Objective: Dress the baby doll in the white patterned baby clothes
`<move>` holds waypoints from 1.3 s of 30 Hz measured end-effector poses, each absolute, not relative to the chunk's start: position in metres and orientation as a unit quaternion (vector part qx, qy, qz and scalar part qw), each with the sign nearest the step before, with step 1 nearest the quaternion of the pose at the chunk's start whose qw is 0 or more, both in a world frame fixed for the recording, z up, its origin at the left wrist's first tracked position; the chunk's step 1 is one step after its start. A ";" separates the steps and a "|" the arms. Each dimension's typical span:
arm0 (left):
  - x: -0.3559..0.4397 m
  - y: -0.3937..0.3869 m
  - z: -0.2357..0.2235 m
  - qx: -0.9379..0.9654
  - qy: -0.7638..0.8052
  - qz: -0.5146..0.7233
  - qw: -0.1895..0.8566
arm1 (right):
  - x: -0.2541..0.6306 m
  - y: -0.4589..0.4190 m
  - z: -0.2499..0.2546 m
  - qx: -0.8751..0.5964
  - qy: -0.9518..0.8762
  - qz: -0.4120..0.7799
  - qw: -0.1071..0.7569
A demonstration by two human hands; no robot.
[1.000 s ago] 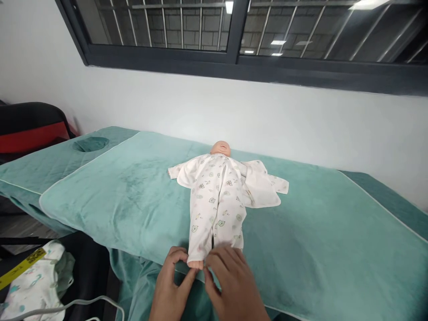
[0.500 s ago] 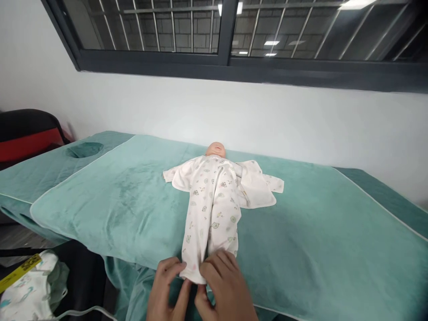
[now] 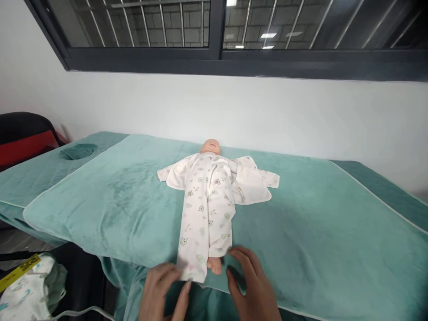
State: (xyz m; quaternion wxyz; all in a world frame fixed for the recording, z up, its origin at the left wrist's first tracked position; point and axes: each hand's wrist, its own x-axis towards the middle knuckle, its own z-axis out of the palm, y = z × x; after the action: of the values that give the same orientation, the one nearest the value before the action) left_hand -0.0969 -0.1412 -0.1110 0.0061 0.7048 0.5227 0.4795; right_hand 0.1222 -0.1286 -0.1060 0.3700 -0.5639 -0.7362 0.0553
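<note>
A baby doll (image 3: 211, 146) lies on its back, dressed in a white printed top (image 3: 249, 180) with its front panels spread to both sides. White printed baby trousers (image 3: 195, 223) cover its body and legs. My left hand (image 3: 162, 290) has thumb and fingers closed around the hem of the left trouser leg, which lies flat past the hidden foot. Beside the other leg, my right hand (image 3: 252, 285) is open, thumb and fingers apart, its fingertips close to that hem. A bare doll foot (image 3: 215, 265) shows below the right trouser leg.
The doll rests on a green plush cover (image 3: 301, 232) over a padded bed with a face hole (image 3: 78, 151). Printed cloth with a yellow strip (image 3: 20, 272) lies at lower left, near a pale cable (image 3: 83, 310). A red and black chair (image 3: 26, 138) stands at left.
My right hand has left the left trouser hem and moved right, opening beside the other leg. The left trouser leg now lies flatter, and a doll foot has come into view.
</note>
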 end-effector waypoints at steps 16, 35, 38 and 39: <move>-0.052 -0.110 -0.085 0.808 0.469 0.356 -0.025 | 0.100 -0.103 -0.105 -0.569 -0.703 0.114 0.412; -0.060 -0.115 -0.096 0.821 0.415 0.393 0.010 | 0.118 -0.137 -0.083 -0.439 -0.780 0.158 0.416; -0.066 -0.117 -0.100 0.832 0.391 0.394 0.016 | 0.120 -0.141 -0.096 -0.446 -0.795 0.151 0.384; -0.066 -0.119 -0.101 0.833 0.383 0.399 0.015 | 0.121 -0.142 -0.100 -0.446 -0.799 0.149 0.375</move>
State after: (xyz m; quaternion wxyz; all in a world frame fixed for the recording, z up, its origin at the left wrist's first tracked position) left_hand -0.0664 -0.1191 -0.1010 0.0151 0.8326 0.3834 0.3995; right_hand 0.1211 -0.1418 -0.1004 0.3754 -0.4460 -0.7987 0.1492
